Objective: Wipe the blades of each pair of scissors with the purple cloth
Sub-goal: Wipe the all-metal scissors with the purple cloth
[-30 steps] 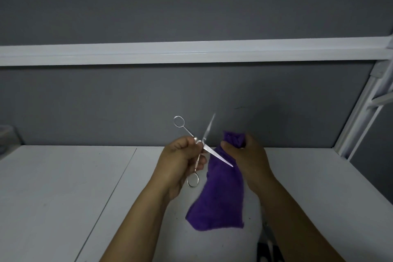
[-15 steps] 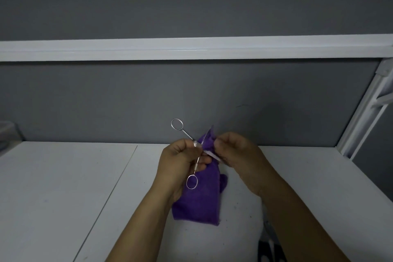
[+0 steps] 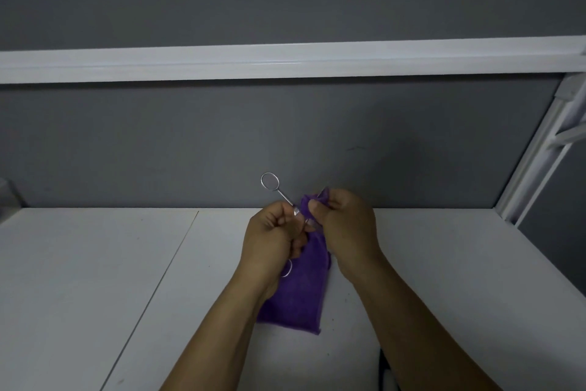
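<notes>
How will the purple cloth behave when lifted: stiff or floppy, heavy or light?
Probably floppy: the purple fuzzy cloth drapes limply below the right hand and bunches where pinched. Likely light: a pinch alone seems to hold it.

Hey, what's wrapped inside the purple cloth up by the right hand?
The scissors run from the left hand into the purple cloth, where the right hand pinches it; their blades are covered.

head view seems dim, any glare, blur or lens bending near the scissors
Head view: dim, even light with no hard shadows; the thin silver metal scissors look slightly soft, their blades hidden in the purple cloth; a faint sheen streaks the white shelf rail, which bows slightly from the wide lens.
</notes>
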